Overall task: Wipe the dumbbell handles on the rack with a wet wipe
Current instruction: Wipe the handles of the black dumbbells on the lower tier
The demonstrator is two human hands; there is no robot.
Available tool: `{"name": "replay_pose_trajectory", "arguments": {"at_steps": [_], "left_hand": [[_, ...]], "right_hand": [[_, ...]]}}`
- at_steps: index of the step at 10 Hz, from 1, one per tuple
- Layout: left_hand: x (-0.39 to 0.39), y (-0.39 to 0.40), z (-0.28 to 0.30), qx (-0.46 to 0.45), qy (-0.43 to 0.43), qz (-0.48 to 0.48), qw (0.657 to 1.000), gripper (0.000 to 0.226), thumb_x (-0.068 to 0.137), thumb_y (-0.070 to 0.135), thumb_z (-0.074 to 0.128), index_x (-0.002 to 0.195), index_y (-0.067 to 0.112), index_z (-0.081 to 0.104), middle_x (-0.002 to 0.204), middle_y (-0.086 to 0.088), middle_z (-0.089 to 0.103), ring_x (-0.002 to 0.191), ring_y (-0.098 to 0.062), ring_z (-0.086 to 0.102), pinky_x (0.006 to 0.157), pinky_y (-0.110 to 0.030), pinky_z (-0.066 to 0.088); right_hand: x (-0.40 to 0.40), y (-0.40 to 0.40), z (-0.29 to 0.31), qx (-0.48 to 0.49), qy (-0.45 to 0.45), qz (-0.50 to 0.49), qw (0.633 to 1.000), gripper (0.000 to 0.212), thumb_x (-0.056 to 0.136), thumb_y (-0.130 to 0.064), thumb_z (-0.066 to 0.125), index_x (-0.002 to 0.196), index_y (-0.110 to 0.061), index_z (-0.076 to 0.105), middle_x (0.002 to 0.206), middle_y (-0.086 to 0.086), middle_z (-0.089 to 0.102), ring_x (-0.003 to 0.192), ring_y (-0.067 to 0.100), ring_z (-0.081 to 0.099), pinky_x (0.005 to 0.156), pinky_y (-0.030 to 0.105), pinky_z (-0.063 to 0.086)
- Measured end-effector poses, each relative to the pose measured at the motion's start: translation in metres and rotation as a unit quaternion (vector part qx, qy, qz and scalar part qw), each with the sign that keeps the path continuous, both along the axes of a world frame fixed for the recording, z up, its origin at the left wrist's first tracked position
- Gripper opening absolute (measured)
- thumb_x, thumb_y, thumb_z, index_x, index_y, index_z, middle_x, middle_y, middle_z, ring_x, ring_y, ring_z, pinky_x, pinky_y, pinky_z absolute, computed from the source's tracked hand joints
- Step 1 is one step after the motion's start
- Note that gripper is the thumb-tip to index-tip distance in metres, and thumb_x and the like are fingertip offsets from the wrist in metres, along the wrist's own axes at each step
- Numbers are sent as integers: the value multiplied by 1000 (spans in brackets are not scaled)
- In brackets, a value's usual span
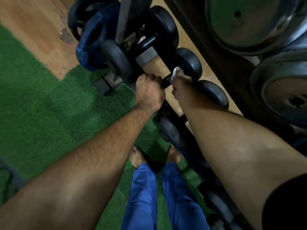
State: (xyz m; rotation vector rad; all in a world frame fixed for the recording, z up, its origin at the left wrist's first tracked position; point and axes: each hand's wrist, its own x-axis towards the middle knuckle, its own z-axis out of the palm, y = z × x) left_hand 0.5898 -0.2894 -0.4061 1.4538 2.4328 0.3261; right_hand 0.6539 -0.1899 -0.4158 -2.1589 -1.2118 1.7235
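Black dumbbells lie across a low rack (147, 55) in the middle of the head view. My left hand (149, 92) is closed around the near end of one dumbbell's black handle (167, 80). My right hand (180, 83) presses a crumpled white wet wipe (177, 73) onto the same handle, close to its far head (189, 63). The wipe shows only between my fingers. Another dumbbell (149, 42) rests on the rack beyond it, and a third dumbbell head (214, 93) lies under my right forearm.
Blue and black kettlebells (89, 39) stand on the wooden floor to the left of the rack. Large metal weight plates (245, 22) fill the upper right. Green turf (41, 100) covers the floor on the left, and my bare feet (137, 156) stand on it below the rack.
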Motion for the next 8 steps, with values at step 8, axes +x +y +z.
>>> {"name": "replay_pose_trajectory", "arguments": {"at_steps": [8], "left_hand": [[9,-3,29,41,-33,93,994,23,82,13,51,99,7,65,97,-16,66,99,-33,59,106,-43,39]], "right_hand": [[18,4,-14,-104,74,-18,992,24,92,-29,65,74,-21,52,58,-2,41,40,6,35,36,15,23]]}}
